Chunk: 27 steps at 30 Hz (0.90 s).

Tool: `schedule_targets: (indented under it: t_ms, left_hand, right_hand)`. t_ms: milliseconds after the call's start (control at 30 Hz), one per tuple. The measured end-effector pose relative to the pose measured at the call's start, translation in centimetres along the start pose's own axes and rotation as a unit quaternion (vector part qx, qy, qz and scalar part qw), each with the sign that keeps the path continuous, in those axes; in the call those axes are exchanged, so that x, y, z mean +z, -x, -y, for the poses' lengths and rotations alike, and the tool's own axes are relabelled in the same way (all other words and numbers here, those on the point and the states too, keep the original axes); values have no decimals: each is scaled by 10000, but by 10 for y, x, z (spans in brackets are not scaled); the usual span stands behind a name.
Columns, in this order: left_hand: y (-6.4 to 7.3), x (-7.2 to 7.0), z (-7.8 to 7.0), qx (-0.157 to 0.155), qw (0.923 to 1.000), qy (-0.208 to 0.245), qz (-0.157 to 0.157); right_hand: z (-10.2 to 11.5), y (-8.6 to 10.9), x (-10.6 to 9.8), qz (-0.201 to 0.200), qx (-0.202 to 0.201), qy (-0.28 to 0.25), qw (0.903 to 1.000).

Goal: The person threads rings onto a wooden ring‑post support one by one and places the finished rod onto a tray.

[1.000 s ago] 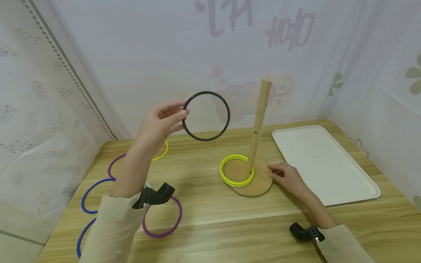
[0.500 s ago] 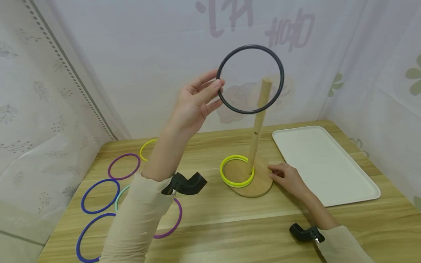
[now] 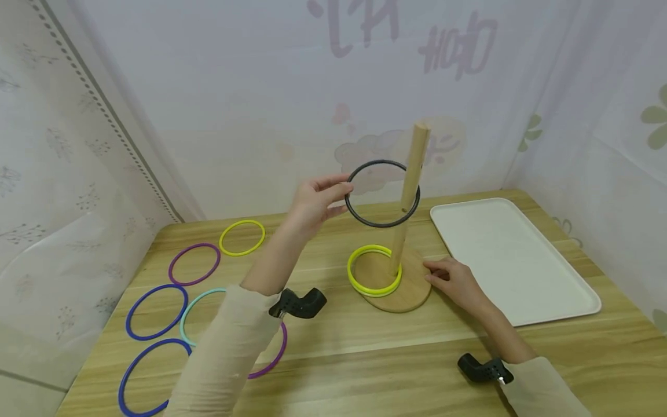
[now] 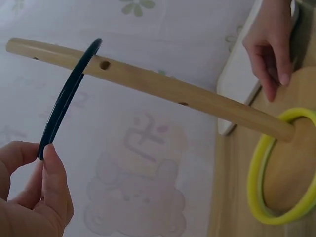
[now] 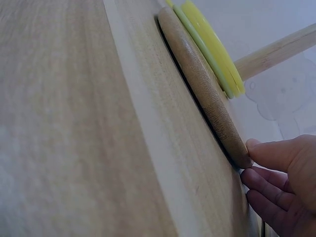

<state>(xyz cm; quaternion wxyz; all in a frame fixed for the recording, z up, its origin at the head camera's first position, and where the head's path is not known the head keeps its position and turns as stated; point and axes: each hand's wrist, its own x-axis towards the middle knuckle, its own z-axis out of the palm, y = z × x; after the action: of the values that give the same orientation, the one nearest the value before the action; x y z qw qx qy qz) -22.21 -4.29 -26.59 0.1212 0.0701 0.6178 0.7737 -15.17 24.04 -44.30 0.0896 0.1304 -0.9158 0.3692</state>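
My left hand (image 3: 318, 202) pinches a black ring (image 3: 383, 225) between thumb and fingers. The ring loops round the upright wooden post (image 3: 414, 162), about midway up, and hangs well above the base. In the left wrist view the black ring (image 4: 64, 94) crosses the post (image 4: 158, 89) at a tilt. My right hand (image 3: 455, 282) holds the edge of the round wooden base (image 3: 411, 295), thumb on the rim and fingers at its side. A yellow ring (image 3: 375, 291) lies round the foot of the post, on top of a pale green ring (image 5: 205, 52).
On the left of the table lie a yellow ring (image 3: 242, 254), a purple ring (image 3: 194, 283), blue rings (image 3: 156, 336) and a light teal ring (image 3: 182, 327). Another purple ring (image 3: 283, 341) is partly behind the left sleeve. A white tray (image 3: 516, 260) sits at the right.
The left hand carried the black ring right and up over the top of the post, then lowered it round the post. The right hand stayed at the base.
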Motion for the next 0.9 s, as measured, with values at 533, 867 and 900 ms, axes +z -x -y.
schedule_targets:
  t_ms: [533,867,900]
  left_hand:
    - [-16,-27,87,167,9543,-2973,264]
    - [-14,-33,117,-251,9521,-3046,47]
    - [-13,-33,119,-280,9521,-3045,30]
  right_hand:
    - [0,0,0,32,125,-19,9999]
    - [1,0,0,51,151,-48,9999]
    - [1,0,0,53,151,-56,9999]
